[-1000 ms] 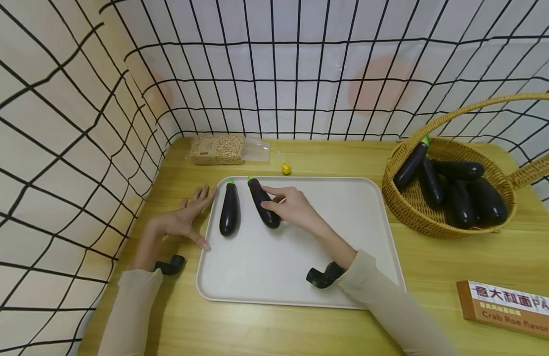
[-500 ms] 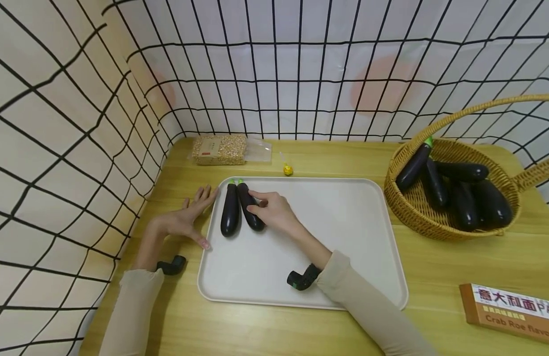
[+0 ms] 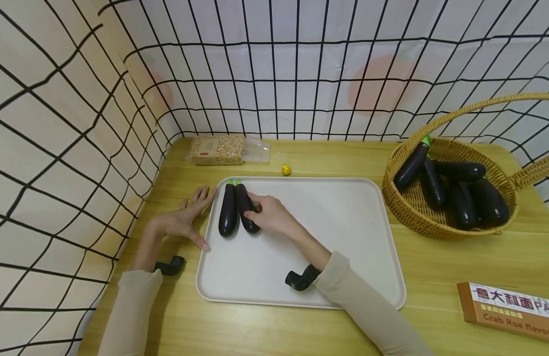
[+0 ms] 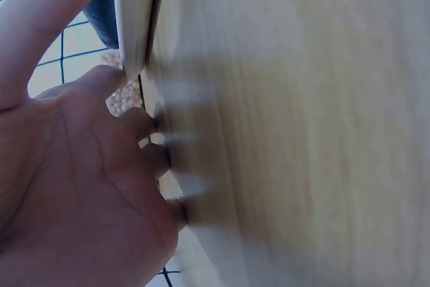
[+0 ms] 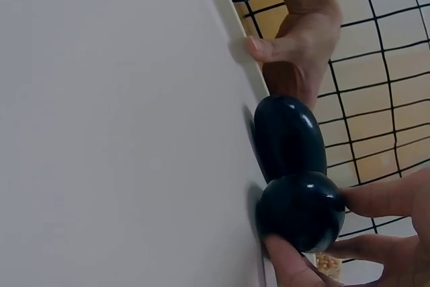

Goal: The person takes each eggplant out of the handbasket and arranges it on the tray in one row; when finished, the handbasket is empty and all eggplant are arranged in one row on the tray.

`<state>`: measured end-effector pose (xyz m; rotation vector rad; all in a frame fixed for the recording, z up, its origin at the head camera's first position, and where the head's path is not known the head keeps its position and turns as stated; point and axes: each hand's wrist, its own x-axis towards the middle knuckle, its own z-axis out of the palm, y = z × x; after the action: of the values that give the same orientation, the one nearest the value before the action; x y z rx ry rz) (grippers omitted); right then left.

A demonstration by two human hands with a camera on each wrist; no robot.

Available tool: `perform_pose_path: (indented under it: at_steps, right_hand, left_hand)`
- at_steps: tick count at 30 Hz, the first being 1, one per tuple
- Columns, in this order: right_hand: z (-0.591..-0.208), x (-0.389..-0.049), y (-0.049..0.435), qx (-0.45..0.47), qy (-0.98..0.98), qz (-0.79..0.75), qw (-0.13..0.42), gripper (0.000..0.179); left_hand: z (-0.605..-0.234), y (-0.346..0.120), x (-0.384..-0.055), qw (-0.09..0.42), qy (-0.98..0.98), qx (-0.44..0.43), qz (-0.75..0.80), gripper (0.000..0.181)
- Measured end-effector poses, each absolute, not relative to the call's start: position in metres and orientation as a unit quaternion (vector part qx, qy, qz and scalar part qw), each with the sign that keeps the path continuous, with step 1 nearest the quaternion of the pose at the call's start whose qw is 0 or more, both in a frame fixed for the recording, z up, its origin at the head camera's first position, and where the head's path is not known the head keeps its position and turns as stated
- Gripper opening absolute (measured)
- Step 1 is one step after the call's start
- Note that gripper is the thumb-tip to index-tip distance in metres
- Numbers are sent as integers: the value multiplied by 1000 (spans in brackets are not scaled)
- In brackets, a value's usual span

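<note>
A white tray (image 3: 337,232) lies on the wooden table. At its left side are two dark purple eggplants with green stem ends, nearly side by side. My right hand (image 3: 274,215) pinches the right-hand eggplant (image 3: 243,201) between thumb and fingers; its rounded end (image 5: 300,210) fills the grip in the right wrist view. The other eggplant (image 3: 228,212) lies just left of it, untouched by either hand. My left hand (image 3: 183,221) is spread at the tray's left edge, its thumb and a fingertip at the rim. In the left wrist view its other fingertips rest on the table.
A wicker basket (image 3: 417,222) with several eggplants stands at the right, its handle arching over. A bag of corn kernels (image 3: 218,150) and a small yellow-wrapped lollipop (image 3: 286,169) lie behind the tray. A pasta box (image 3: 510,309) is at front right. Black netting (image 3: 297,79) surrounds the table.
My right hand has brought its eggplant leftward across the tray, up beside the other one; in the last half second it barely moves. My left hand has stayed at the tray edge.
</note>
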<state>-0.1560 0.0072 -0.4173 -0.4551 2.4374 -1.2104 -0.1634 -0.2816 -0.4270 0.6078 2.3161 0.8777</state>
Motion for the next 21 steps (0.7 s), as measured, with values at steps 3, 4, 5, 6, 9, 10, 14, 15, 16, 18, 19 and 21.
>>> perform_pose_path:
  at_steps: [3,4,5,6,9,10,14,15,16,18,19,21]
  right_hand:
    - [-418,-155,5,-161,868,-432,184,63]
    - [-418,-154,4,-160,868,-434,181,63]
    - [-418,-154,4,-159,868,-435,178,64]
    - [-418,-153,3,-159,869,-435,175,64]
    - [-419,-152,3,-164,869,-436,169,64]
    - [-419,-151,3,-166,868,-436,168,63]
    - [-418,-151,3,-174,868,-434,166,61]
    - [-418,-151,3,-176,868,-434,165,60]
    - [-418,-151,3,-178,868,-433,164,60]
    - [-418,-151,3,-182,868,-431,165,60]
    - [-418,-151,3,-183,868,-430,165,60]
    - [-418,-152,3,-187,867,-430,167,61]
  left_hand:
    - [-427,-282,-163,291,868,226,332,151]
    - [-427,-282,-163,292,868,226,333,151]
    - [-427,-281,-163,292,867,226,334,152]
    - [-426,-281,-163,292,867,226,335,152]
    - [-426,-280,-163,292,866,227,336,152]
    - [-426,-280,-163,293,866,227,336,152]
    - [-425,-280,-163,293,867,226,335,152]
    - [-425,-280,-163,293,867,225,334,152]
    - [-425,-280,-163,292,868,224,333,152]
    - [-425,-280,-163,292,869,222,333,152]
    - [-425,-281,-162,292,869,221,333,152]
    - [-426,-281,-162,292,869,222,332,152]
